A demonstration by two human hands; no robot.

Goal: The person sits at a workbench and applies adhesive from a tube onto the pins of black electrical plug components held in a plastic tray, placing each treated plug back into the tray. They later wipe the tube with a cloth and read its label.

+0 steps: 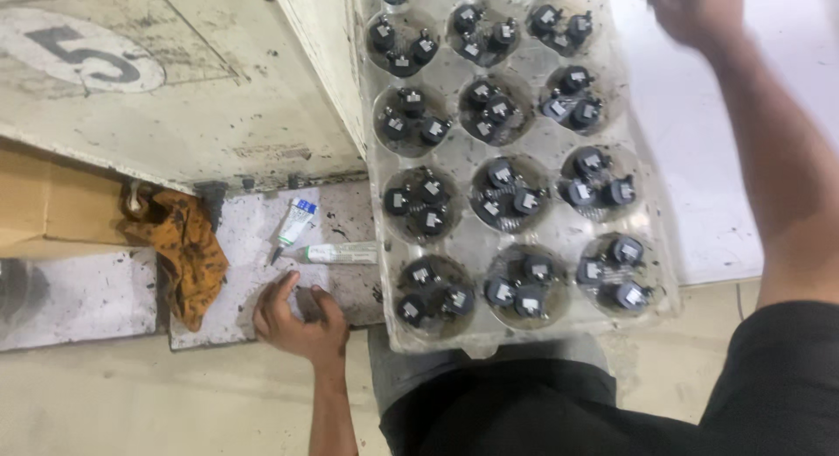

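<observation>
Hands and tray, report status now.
Left hand open, fingers on the grimy slab beside the two tubes. Right hand raised past the clear tray, blurred, grip unclear. Tray cups hold small black parts.

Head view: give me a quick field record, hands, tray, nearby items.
left hand: resting flat on the grimy slab, holding nothing
right hand: raised past the tray's far corner, blurred, grip unclear
tray: clear plastic, round cups, each with about three small black parts
tubes: two, lying just beyond the left hand
rag: orange-brown, left of the tubes
</observation>
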